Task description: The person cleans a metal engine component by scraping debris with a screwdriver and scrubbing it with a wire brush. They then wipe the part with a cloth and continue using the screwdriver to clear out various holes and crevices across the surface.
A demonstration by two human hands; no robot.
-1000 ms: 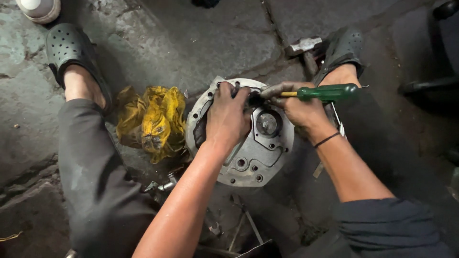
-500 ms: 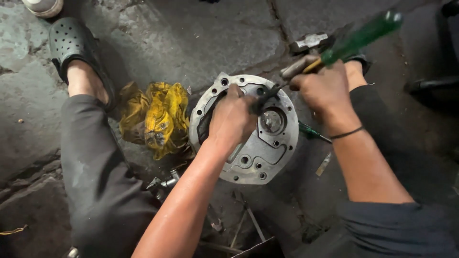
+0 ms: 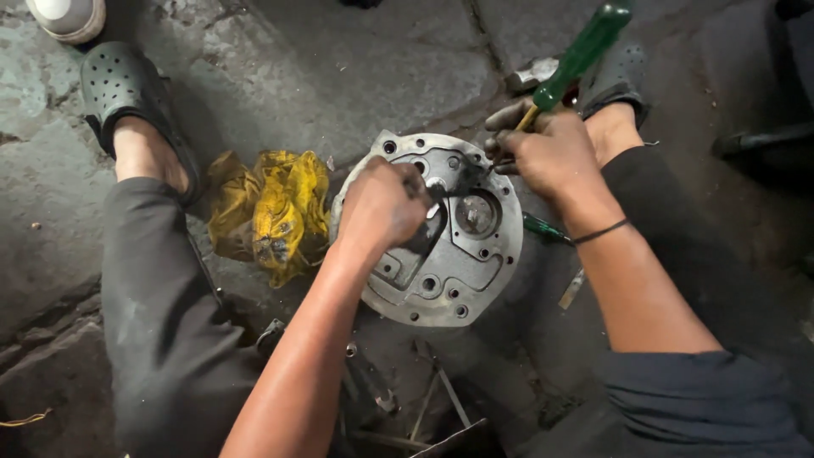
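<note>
Now my right hand [image 3: 551, 153], gripping the green-handled screwdriver [image 3: 581, 55], has swung it upright from flat, tip at the round metal plate [image 3: 441, 288]; my left hand [image 3: 381, 208] stays clenched there.

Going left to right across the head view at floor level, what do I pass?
Black perforated clog → yellow rag → left hand → round metal plate → right hand → green-handled screwdriver.

Stone floor [image 3: 280, 76] — round metal plate [image 3: 441, 293], yellow rag [image 3: 271, 208].
</note>
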